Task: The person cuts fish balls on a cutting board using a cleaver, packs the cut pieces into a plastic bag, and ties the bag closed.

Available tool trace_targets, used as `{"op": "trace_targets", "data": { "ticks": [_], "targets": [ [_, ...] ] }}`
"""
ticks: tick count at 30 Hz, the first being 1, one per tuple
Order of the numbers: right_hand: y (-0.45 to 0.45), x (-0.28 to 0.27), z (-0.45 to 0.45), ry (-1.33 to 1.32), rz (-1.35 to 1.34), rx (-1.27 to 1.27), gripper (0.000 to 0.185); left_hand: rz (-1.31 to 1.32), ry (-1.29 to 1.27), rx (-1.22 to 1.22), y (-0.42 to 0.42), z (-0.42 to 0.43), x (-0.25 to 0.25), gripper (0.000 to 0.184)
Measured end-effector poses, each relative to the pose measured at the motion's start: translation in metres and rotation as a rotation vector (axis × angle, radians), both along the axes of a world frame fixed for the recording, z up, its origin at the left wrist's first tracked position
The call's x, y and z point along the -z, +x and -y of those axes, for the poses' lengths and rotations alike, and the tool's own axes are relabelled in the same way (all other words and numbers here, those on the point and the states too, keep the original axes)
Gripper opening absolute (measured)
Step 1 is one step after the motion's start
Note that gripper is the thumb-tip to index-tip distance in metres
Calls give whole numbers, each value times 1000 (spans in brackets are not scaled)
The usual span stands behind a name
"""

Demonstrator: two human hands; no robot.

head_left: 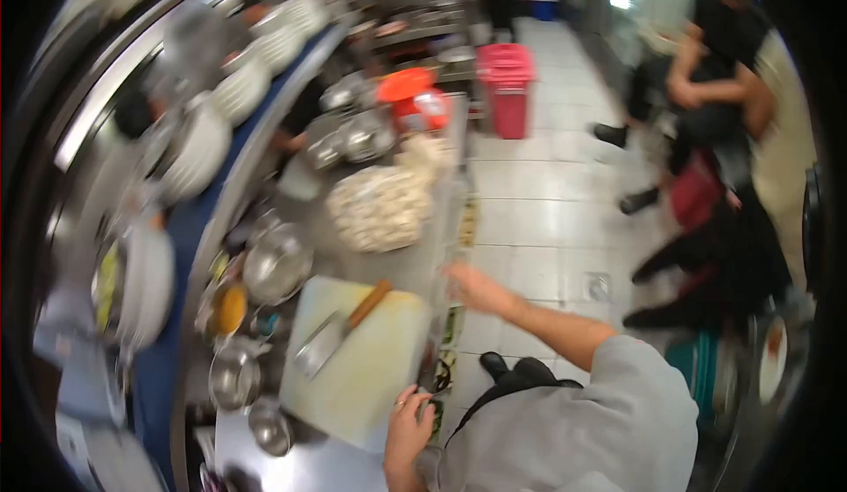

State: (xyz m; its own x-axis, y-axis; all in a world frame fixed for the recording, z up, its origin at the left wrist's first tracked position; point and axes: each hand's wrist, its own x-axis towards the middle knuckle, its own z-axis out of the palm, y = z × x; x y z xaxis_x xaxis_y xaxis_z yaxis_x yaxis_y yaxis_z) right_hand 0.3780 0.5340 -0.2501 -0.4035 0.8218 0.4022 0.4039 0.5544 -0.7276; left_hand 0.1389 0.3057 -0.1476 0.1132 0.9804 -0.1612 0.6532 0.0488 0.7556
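Note:
A cleaver [323, 345] with a wooden handle lies flat on a pale cutting board [362, 404], out of both hands. My left hand [410, 428], wearing a ring, is at the board's near edge with its fingers loosely apart and nothing seen in them. Farther up, my right hand [476, 287] is over the counter's edge, just off the board's upper right corner. Motion smears its fingers, so whether it holds anything is unclear. Beside the board stand metal bowls [277, 262] and a small container of orange-yellow food [230, 309].
A large pile of whitish pieces [381, 210], seemingly in clear plastic, sits up the counter near an orange-red basin [408, 86]. Stacked white bowls [194, 152] line the shelf. A pink bin [507, 95] stands on the tiled floor. A seated person [719, 77] is at right.

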Motion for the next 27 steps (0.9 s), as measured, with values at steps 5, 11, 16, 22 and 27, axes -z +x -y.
{"op": "trace_targets", "data": {
  "ticks": [5,11,16,22,27],
  "targets": [
    [158,80,228,-794,753,91,38,-77,124,362,8,9,71,33],
    [286,44,438,-999,500,760,42,33,-131,743,102,28,85,39],
    [356,9,557,-887,242,1175,43,213,-58,996,205,55,31,39],
    [458,-9,692,-572,-316,1730,41,262,-15,1312,338,71,-10,40],
    [465,-45,769,-141,-565,2129,32,187,160,1827,563,160,-67,25]
  ]
}}
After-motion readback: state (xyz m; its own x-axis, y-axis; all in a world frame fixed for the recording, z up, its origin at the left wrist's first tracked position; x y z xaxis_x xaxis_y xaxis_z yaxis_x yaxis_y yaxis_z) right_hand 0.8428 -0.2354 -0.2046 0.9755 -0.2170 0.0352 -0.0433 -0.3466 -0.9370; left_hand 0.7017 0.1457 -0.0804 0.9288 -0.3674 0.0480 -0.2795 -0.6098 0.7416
